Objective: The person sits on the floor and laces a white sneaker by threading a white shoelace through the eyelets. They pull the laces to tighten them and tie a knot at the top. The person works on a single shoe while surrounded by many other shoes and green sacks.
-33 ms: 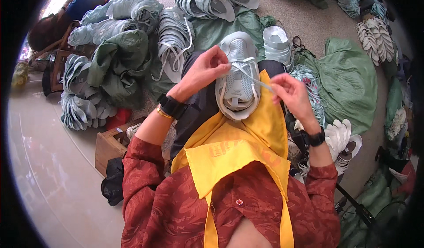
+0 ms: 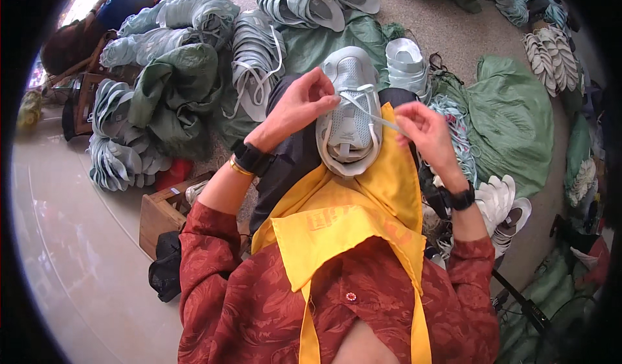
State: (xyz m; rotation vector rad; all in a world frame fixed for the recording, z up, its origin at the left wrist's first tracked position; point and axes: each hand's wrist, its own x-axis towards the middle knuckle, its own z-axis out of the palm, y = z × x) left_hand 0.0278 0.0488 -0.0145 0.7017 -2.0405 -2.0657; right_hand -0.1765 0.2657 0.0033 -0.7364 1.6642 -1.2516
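Note:
A pale blue-grey shoe upper (image 2: 350,114) with a mesh tongue lies over my lap, its toe pointing away from me. A flat pale shoelace (image 2: 363,110) crosses its front. My left hand (image 2: 307,98) is at the upper's left edge, thumb and forefinger pinched on the lace where it crosses. Off the right side, my right hand (image 2: 424,134) pinches the lace's other stretch, which runs taut from the upper to the fingertips. Under the upper is my yellow apron (image 2: 343,202).
Stacks of similar uppers (image 2: 256,59) lie ahead and to the left, among green sacks (image 2: 178,98). At right are a bundle of laces (image 2: 457,127), a large green sack (image 2: 508,117) and white uppers (image 2: 502,202). A wooden stool (image 2: 162,218) stands by my left elbow.
My right hand has shifted very slightly up and to the left, with the lace still in its fingers. The left hand and the upper look the same.

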